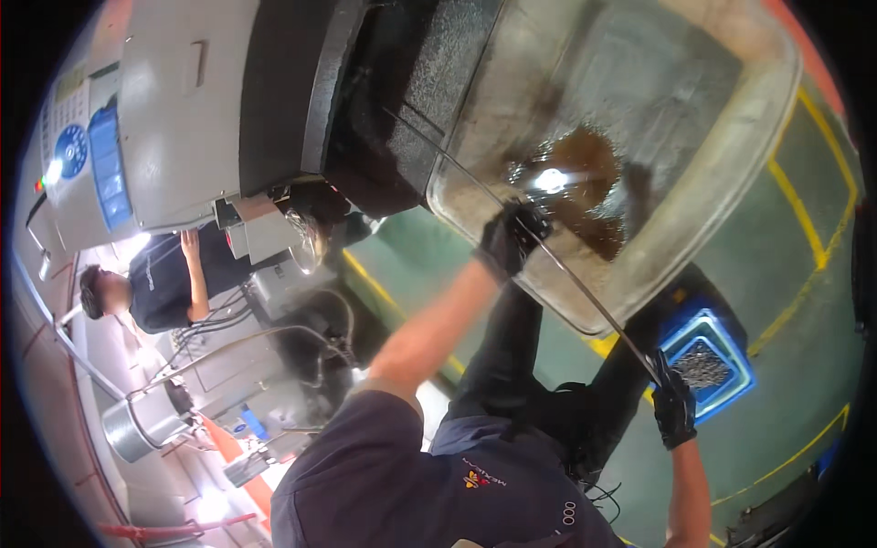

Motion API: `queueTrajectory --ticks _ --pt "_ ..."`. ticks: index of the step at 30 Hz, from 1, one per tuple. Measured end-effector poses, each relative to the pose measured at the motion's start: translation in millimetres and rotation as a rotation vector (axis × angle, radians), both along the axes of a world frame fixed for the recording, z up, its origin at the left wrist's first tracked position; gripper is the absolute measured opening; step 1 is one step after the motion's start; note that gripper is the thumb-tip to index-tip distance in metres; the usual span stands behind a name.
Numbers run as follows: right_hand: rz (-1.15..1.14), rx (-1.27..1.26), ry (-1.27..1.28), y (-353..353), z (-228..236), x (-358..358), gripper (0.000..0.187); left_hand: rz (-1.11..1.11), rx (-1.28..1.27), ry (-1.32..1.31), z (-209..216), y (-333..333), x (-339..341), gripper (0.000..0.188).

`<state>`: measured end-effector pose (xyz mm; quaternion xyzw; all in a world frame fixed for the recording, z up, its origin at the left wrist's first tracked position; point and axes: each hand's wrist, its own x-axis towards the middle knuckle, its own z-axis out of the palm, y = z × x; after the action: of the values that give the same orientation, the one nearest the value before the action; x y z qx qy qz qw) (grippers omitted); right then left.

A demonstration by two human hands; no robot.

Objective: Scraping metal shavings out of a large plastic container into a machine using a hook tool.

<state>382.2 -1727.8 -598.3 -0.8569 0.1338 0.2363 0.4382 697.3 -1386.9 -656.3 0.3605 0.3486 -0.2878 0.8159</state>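
Note:
My left hand (513, 239), in a black glove, is closed around the middle of a long thin metal rod (587, 292). The near end of the rod is in my right hand (674, 402), also gloved in black and closed. From there the rod slants up and left over a large, worn pale tub (758, 173), and its far end reaches into the dark opening of a machine (375, 137). A short bar shows beside that far end; whether it is joined to the rod I cannot tell. Brown liquid (585, 164) pools in the tub beyond my left hand.
A blue crate (717, 411) holding many small grey metal pieces stands on the green floor by my right hand. Yellow lines (799, 205) mark the floor. At left, a person (174, 274) stands by the grey machine cabinet (183, 110), near hoses and a metal cylinder (146, 420).

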Motion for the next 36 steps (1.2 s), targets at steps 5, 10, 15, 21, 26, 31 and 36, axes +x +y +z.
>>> queueTrajectory --ticks 5,10,15,21,26,31,36 --pt "-0.336 0.527 0.062 108 -74 78 0.042 -0.087 0.123 0.020 -26 86 106 0.032" --pt "0.053 0.407 -0.070 196 -94 169 0.037 -0.109 0.251 0.011 -40 183 168 0.032" --pt "0.210 -0.018 -0.258 258 -123 209 0.049 -0.121 0.421 0.060 -50 207 194 0.035" --pt "0.310 -0.252 -0.501 291 -145 237 0.035 0.050 0.090 0.239 -35 209 203 0.043" --pt "0.091 0.031 -0.341 297 -148 280 0.018 -0.171 0.452 0.026 -44 234 232 0.040" --pt "0.087 0.124 -0.114 336 -159 299 0.005 -0.235 0.719 -0.110 -51 249 258 0.043" --pt "0.139 -0.485 -0.515 372 -166 343 0.010 -0.220 0.699 -0.322 -55 269 287 0.045"
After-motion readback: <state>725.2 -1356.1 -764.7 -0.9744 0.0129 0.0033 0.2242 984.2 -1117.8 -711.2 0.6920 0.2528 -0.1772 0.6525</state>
